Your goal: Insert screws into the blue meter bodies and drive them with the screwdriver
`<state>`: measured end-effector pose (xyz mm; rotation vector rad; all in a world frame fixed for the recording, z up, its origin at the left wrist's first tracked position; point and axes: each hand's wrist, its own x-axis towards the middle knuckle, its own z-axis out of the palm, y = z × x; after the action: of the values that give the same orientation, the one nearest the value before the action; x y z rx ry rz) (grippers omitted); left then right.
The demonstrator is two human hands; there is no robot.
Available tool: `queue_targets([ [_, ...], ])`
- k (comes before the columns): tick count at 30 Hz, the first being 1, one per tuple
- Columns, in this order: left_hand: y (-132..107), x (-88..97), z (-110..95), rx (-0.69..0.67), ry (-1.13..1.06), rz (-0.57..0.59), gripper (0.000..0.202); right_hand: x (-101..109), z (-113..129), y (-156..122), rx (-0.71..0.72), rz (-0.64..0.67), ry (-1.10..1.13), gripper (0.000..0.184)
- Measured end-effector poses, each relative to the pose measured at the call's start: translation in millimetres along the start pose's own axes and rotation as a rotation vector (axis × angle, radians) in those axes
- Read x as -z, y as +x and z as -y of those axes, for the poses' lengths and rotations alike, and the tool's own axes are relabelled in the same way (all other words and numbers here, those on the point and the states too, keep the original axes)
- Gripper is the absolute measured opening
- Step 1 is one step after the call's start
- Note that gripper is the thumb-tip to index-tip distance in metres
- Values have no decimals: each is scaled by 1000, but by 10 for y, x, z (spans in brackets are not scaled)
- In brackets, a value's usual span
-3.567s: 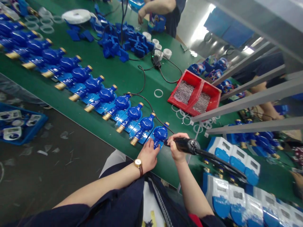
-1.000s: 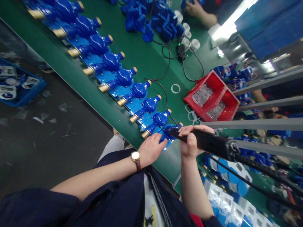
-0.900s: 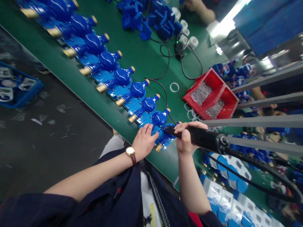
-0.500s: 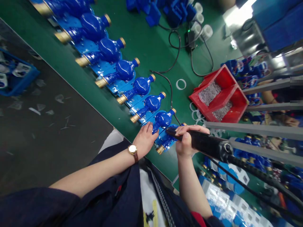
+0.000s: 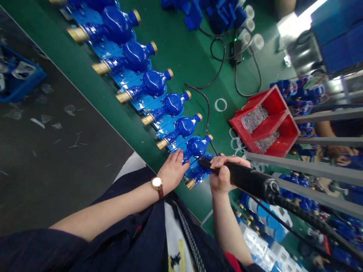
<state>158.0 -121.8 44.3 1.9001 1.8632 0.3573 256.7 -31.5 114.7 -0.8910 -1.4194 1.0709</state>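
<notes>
A row of blue water meters [image 5: 154, 83] with brass threaded ends runs diagonally along the bench, lying on light blue plates. My left hand [image 5: 172, 170], a watch on its wrist, lies over the lower end of one water meter [image 5: 196, 146], thumb on one side and fingers on the other; that end is hidden. My right hand [image 5: 222, 176] is wrapped around a black electric screwdriver [image 5: 249, 179]. Its tip points at the light blue plate between this meter and the last one [image 5: 200, 175], which the tool partly covers. Whether the tip touches a screw cannot be made out.
A red two-part bin [image 5: 265, 121] of small screws stands right of the row, with clear rings [image 5: 220, 105] nearby. A black cable [image 5: 208, 109] crosses the green bench [image 5: 176, 41]. Grey rails [image 5: 300, 162] stand at right; another person's hands [image 5: 344, 153] are beyond them.
The view has shifted slightly, moving the meters and bin a little in the picture. Both hands keep nearly the same places on the meter and the screwdriver.
</notes>
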Motion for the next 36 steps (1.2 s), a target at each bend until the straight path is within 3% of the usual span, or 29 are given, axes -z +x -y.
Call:
queue_targets([
  [13,32,-33,7,-12,99,-70,33,49,-126,15,34,42,121,22],
  [17,52,-62,26,-14,93,-71,35,76,74,104,-29,103,107,23],
  [21,71,-104,44,-28,92,-95,34,-49,407,256,103,87,152,21],
  [23,76,-118,44,-24,101,-112,33,-178,440,316,136,118,179,21],
  [27,80,-101,18,-3,110,-116,31,-384,182,346,95,166,148,23],
  [31,85,-60,-15,-4,104,-105,29,-412,-80,280,46,162,71,23],
  [36,78,-40,-27,-8,81,-95,29,-427,-131,252,33,163,42,23],
])
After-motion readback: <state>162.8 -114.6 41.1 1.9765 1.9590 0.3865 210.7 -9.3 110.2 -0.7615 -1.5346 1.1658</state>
